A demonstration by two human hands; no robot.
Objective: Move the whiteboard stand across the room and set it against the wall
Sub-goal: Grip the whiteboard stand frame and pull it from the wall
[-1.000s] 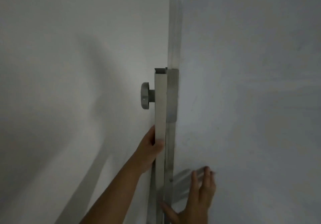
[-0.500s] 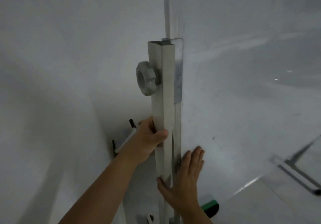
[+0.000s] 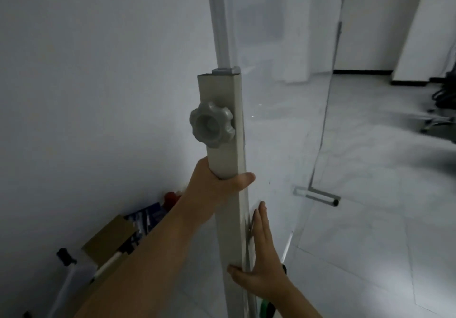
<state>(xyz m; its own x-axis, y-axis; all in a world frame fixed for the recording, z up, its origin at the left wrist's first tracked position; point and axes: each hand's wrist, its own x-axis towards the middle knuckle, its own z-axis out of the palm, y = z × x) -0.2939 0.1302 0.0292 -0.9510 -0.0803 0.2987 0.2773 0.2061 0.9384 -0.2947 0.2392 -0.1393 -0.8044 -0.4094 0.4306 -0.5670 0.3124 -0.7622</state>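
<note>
The whiteboard stand's grey square post (image 3: 223,125) rises upright in the middle of the view, with a grey star knob (image 3: 212,128) on its left face and a thinner pale rail running up out of its top. My left hand (image 3: 217,192) is wrapped around the post just below the knob. My right hand (image 3: 261,258) lies flat against the board edge lower down, thumb hooked on the post, fingers straight. The glossy whiteboard panel (image 3: 283,95) extends right from the post. The white wall (image 3: 98,71) is right behind the post on the left.
At the wall's foot on the left lie a brown cardboard box (image 3: 111,241), blue packets (image 3: 150,216), a red item (image 3: 170,197) and a white tube with a black cap (image 3: 65,259). Pale tiled floor (image 3: 370,243) spreads right. A dark chair base (image 3: 444,113) stands far right.
The view has dropped and swung right, showing the floor and clutter by the wall. My left hand keeps its grip on the post; my right hand stays flat on the board edge.
</note>
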